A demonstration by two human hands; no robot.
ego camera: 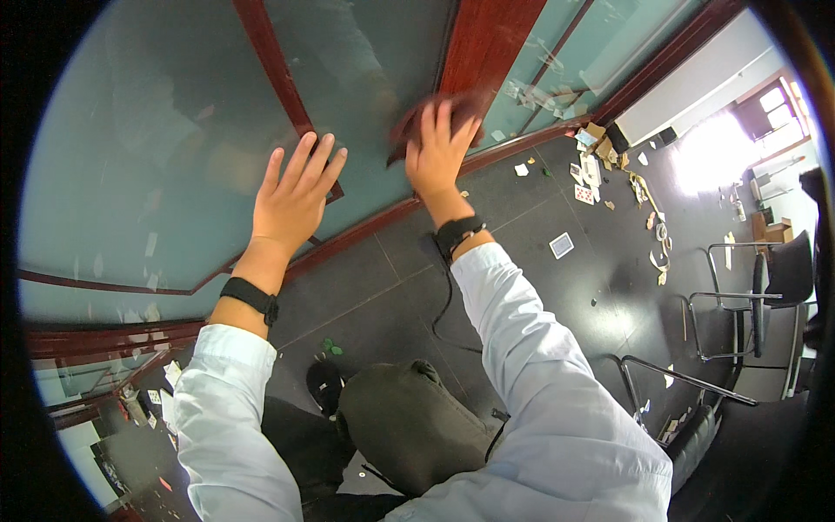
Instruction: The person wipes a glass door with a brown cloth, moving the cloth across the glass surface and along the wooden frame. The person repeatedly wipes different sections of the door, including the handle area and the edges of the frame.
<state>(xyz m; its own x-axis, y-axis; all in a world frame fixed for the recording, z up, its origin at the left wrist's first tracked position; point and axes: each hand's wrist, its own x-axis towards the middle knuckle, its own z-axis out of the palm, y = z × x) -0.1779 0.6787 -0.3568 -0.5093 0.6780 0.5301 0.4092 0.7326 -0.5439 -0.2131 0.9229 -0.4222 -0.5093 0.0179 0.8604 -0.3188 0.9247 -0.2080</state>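
My left hand [290, 192] lies flat with its fingers apart against the frosted glass panel [150, 163], at the lower end of a thin red-brown strip [280, 72]. Nothing is held in it. To its right, my right hand [440, 147] presses a dark red cloth [408, 124] where the glass meets a wide red-brown wooden post [489, 46]. The cloth is blurred, and part of it is hidden under the palm and fingers. Black bands circle both wrists.
Playing cards [584, 194], paper scraps and a curled strip [660, 245] litter the dark tiled floor [417, 293]. Black chairs with metal frames [786, 274] stand at the right. A black cable [443, 313] hangs by my right forearm. Green pieces [333, 347] lie near my shoe [324, 385].
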